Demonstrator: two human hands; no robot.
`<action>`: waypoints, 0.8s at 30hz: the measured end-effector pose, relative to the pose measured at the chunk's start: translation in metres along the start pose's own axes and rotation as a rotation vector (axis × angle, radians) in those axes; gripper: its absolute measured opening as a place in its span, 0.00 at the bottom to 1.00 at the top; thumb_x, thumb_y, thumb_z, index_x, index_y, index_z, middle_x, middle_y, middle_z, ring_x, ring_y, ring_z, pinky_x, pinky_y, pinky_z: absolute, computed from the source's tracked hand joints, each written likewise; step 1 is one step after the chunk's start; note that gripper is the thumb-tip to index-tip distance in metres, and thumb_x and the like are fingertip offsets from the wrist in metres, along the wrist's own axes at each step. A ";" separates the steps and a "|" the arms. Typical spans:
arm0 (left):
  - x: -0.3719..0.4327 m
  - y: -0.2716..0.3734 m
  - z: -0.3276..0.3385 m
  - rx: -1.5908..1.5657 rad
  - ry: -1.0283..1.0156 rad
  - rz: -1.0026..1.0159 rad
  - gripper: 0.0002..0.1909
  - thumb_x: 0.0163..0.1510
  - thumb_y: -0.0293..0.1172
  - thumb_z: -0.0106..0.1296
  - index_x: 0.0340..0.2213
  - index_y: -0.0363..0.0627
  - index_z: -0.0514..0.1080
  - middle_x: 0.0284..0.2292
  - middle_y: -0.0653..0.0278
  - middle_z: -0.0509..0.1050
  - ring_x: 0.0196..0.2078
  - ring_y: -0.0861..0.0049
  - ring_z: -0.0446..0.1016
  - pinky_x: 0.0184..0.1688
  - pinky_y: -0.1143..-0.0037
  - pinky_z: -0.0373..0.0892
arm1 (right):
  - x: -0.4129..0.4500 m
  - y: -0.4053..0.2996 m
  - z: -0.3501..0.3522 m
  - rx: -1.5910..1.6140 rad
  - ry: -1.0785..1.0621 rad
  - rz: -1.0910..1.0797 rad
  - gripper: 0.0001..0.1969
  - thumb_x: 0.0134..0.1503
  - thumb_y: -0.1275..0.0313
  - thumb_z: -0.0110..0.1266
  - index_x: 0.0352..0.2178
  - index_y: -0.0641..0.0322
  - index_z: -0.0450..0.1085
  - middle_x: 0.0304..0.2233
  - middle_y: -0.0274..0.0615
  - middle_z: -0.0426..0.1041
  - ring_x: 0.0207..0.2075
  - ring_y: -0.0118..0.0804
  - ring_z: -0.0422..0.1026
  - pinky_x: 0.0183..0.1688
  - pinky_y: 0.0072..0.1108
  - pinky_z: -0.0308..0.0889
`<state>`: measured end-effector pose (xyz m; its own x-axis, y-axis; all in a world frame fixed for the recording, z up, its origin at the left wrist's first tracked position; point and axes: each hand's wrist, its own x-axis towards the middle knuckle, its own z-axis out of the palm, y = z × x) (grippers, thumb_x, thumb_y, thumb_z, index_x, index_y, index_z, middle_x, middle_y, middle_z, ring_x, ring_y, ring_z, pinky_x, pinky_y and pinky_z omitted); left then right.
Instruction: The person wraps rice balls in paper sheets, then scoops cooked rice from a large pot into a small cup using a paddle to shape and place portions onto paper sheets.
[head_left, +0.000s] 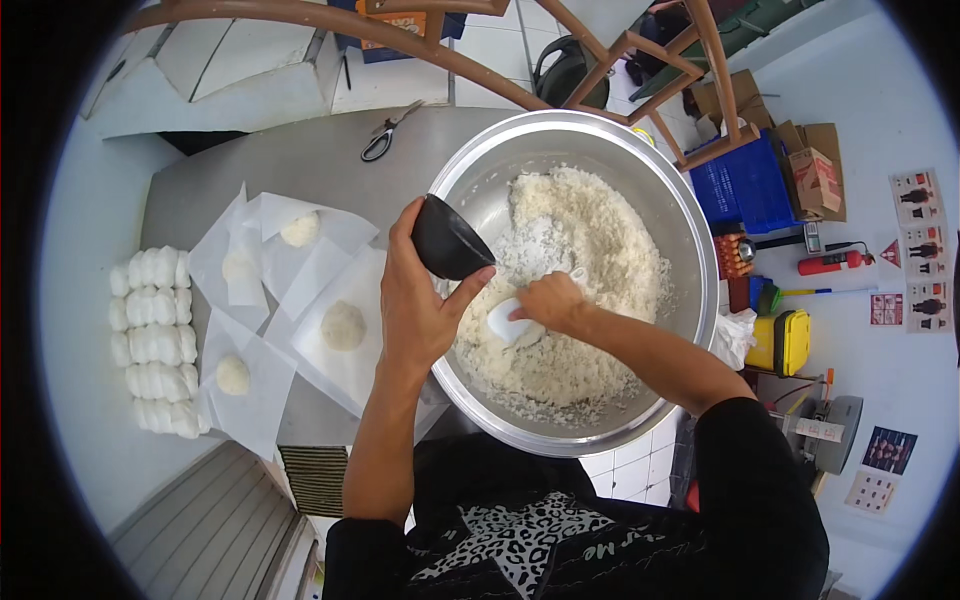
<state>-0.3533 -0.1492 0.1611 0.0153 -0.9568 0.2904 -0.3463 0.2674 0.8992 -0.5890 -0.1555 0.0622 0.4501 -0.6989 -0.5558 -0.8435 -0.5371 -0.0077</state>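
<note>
My left hand (416, 315) grips a small black bowl (450, 240), tilted above the left rim of a large metal basin (701, 247). The inside of the bowl is hidden from me. In the basin lies a broad heap of cooked white rice (600, 217), with a paler, whiter patch (536, 244) near the middle. My right hand (553, 301) reaches into the basin and holds a white scoop or rice paddle (506, 322), its broad end against the rice. To the left, sheets of white paper (330, 270) carry several round pale mounds, among them the largest mound (343, 325).
Rows of white wrapped bundles (154, 330) line the metal table's (300, 139) left end. Scissors (386, 139) lie at its far side. Brown railing bars (487, 71) run beyond the basin. Blue crates (742, 184), cardboard boxes (814, 176) and a yellow bin (784, 341) stand at right.
</note>
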 end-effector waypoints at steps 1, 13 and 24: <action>-0.002 -0.002 0.000 -0.020 0.001 -0.009 0.45 0.45 0.28 0.67 0.59 0.36 0.52 0.51 0.47 0.67 0.52 0.60 0.71 0.54 0.68 0.67 | 0.004 -0.012 -0.003 0.026 0.042 0.005 0.23 0.55 0.47 0.52 0.29 0.57 0.78 0.27 0.41 0.79 0.33 0.43 0.79 0.35 0.33 0.71; -0.003 -0.005 -0.003 -0.058 -0.006 -0.010 0.47 0.44 0.34 0.68 0.59 0.36 0.52 0.52 0.46 0.65 0.53 0.56 0.69 0.54 0.65 0.66 | -0.008 -0.036 -0.028 0.189 -0.087 0.191 0.26 0.58 0.45 0.47 0.30 0.56 0.77 0.32 0.46 0.78 0.37 0.45 0.78 0.40 0.33 0.71; -0.002 -0.003 -0.003 -0.114 -0.032 -0.089 0.49 0.44 0.32 0.69 0.60 0.38 0.49 0.54 0.47 0.63 0.55 0.60 0.67 0.58 0.67 0.64 | 0.008 0.082 -0.034 -0.224 -0.038 0.288 0.12 0.64 0.61 0.45 0.44 0.40 0.74 0.26 0.30 0.75 0.26 0.25 0.76 0.23 0.20 0.72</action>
<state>-0.3495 -0.1480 0.1592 0.0105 -0.9800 0.1987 -0.2358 0.1907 0.9529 -0.6443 -0.2212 0.0849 0.1885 -0.8208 -0.5392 -0.8470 -0.4138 0.3338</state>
